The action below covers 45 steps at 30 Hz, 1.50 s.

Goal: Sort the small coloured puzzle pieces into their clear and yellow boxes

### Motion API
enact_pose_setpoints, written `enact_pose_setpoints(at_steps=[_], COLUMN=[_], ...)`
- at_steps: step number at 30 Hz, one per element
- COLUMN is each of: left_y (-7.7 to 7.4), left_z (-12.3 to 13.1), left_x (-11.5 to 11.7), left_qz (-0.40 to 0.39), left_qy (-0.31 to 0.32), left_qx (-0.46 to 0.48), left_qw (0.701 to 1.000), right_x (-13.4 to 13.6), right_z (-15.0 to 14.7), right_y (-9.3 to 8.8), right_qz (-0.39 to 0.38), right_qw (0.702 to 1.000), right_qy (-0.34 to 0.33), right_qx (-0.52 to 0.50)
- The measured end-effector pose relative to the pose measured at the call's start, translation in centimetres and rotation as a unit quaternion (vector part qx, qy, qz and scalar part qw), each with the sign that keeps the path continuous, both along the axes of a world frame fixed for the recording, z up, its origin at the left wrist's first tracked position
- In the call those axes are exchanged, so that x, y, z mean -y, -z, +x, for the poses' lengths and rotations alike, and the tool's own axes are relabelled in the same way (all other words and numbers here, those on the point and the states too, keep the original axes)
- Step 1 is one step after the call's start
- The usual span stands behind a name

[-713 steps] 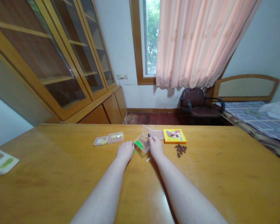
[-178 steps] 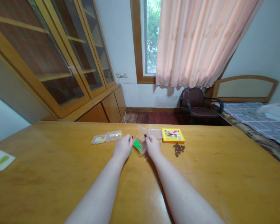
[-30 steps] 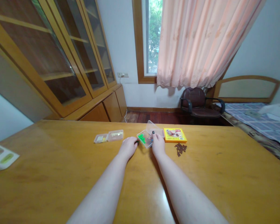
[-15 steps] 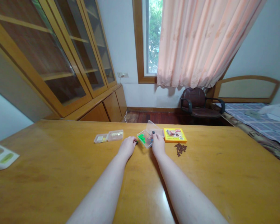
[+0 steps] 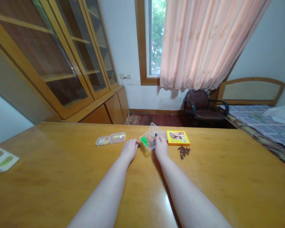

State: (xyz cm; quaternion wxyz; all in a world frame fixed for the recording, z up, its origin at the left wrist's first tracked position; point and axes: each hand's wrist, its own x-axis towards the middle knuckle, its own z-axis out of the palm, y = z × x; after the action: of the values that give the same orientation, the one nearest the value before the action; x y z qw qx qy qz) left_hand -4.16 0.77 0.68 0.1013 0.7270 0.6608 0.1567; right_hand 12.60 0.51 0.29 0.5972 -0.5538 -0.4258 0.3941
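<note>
My right hand (image 5: 161, 147) grips a clear plastic box (image 5: 151, 148) by its right side, thumb on top. The lid (image 5: 154, 129) of this box stands open at the back. Small bright green pieces (image 5: 144, 141) lie in its left part, and a bit of blue shows beside my fingers. Just left of the box, my left hand (image 5: 130, 148) rests low over the table with its fingers curled together; whatever they may hold is hidden. Farther left lies another open clear box (image 5: 117, 137) with small cream-coloured pieces inside.
A yellow box (image 5: 178, 138) with a printed top lies right of my right hand, a pile of small brown pieces (image 5: 184, 152) in front of it. At the left edge stands a white-and-green object (image 5: 4, 160). Beyond the wooden table (image 5: 204, 183) is a chair (image 5: 201, 106).
</note>
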Motion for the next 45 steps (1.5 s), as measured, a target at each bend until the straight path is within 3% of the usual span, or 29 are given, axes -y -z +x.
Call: enact_pose_setpoints(at_steps=[14,20,25,30,34,37,39,41,45], left_y=[-0.2,-0.6,-1.5,-2.3,-2.6,-2.8,-3.3,-3.9,-5.2], left_z=[-0.1,-0.4,-0.6,-0.1,0.5,0.9,1.0,1.0,1.1], left_x=[0.0,-0.2,0.4,1.6,2.1,2.3,2.4,2.8,3.8], left_qz=[0.027,0.103,0.247,0.348,0.315,0.277,0.254,0.214,0.055], left_qy=[-0.012,-0.034,-0.039,0.024,0.102,0.117,0.079,-0.003,-0.176], left_qx=[0.045,0.1,0.138,0.129,0.081,0.046,0.014,-0.039,-0.133], left_qw=[0.999,0.989,0.958,0.928,0.94,0.953,0.964,0.976,0.974], right_x=[0.0,-0.2,-0.2,0.1,0.4,0.5,0.5,0.4,0.4], right_z=[0.1,0.2,0.2,0.0,-0.2,-0.2,-0.1,0.0,0.1], right_y=[0.1,0.4,0.4,0.1,-0.1,-0.2,-0.2,-0.3,-0.3], right_qz=[-0.001,-0.007,-0.001,0.008,0.017,0.012,0.007,0.006,0.008], right_qw=[1.0,1.0,1.0,0.996,0.99,0.99,0.991,0.992,0.995], right_qy=[0.001,-0.002,-0.004,-0.022,-0.054,-0.056,-0.044,-0.033,-0.021], right_qx=[0.013,0.012,0.027,0.091,0.131,0.127,0.125,0.125,0.101])
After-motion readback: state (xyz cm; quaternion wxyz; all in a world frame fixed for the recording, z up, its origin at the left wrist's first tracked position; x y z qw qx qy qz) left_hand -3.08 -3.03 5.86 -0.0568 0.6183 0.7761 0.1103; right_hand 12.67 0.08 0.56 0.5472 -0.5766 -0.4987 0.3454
